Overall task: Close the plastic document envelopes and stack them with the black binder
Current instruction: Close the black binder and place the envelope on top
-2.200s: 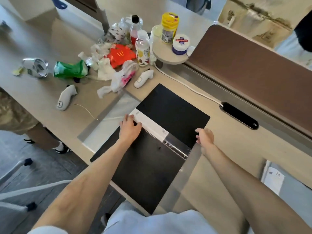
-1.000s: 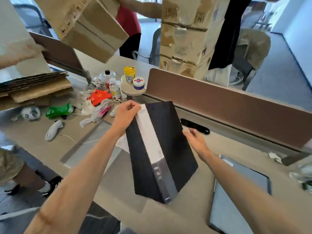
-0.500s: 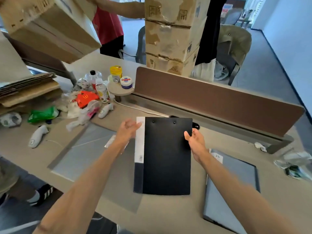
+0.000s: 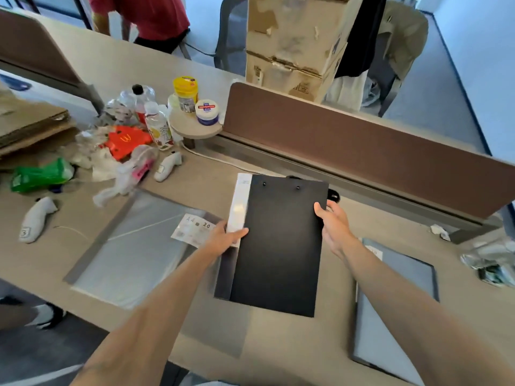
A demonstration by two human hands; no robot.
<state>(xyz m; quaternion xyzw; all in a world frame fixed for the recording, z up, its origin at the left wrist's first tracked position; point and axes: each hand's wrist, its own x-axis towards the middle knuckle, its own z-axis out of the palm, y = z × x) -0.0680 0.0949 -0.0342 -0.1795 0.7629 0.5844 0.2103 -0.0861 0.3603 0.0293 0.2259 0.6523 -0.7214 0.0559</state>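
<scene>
The black binder [image 4: 278, 246] is closed, its white-and-grey spine facing left, and it is held a little above the desk in the middle of the view. My left hand [image 4: 224, 239] grips its spine edge with the thumb on the cover. My right hand [image 4: 331, 222] holds the right edge. A clear plastic envelope [image 4: 131, 246] with a grey strip and an "A4 20" label lies flat on the desk to the left. A grey-blue plastic envelope [image 4: 390, 307] lies to the right, partly under my right forearm.
Litter, bottles, a green bag and two white controllers [image 4: 36, 218] crowd the desk's left. A brown divider panel [image 4: 362, 151] runs along the back with a round shelf of jars [image 4: 192, 126]. Cardboard boxes [image 4: 292, 43] and a person in red stand behind.
The binder was open flat on the desk, then lifted, folded shut and turned upright in both hands. Since half a second ago my left hand has slid down onto the spine.
</scene>
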